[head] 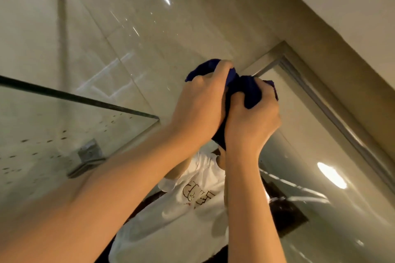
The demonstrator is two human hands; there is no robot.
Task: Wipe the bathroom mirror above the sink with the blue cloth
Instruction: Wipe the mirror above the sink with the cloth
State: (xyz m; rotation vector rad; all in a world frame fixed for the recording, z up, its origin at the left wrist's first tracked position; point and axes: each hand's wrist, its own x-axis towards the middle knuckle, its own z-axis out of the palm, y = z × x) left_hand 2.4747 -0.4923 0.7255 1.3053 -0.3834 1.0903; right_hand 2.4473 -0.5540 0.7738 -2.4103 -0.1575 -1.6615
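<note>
— What have your hands got hold of?

— Both are on the blue cloth (245, 89). My left hand (201, 104) has its fingers curled over the top of one bunched end, knuckles toward me, thumb tucked against the fabric. My right hand (252, 121) grips the other end, fingers wrapped tight round a thick fold. Neither hand is spread at all; the two sit touching, side by side, with the cloth squeezed between them.

— What's the cloth like?

— Dark blue, soft and thick, crumpled into a lump. A tail of it hangs down between my wrists.

— And where is it, relative to the mirror?

— Raised in front of the mirror (320, 177), near its upper corner. Whether the fabric touches the glass, I cannot tell. The mirror is smooth and glossy, edged by a slim metal frame (316, 94). In it I see a white printed t-shirt (192, 205) reflected, and a bright oval light (331, 175).

— Beyond that?

— To the left, a clear glass panel (64, 126) with a dark top edge, speckled with small spots and held by a metal clamp (87, 153). Behind it, large shiny beige wall tiles (128, 17).
</note>
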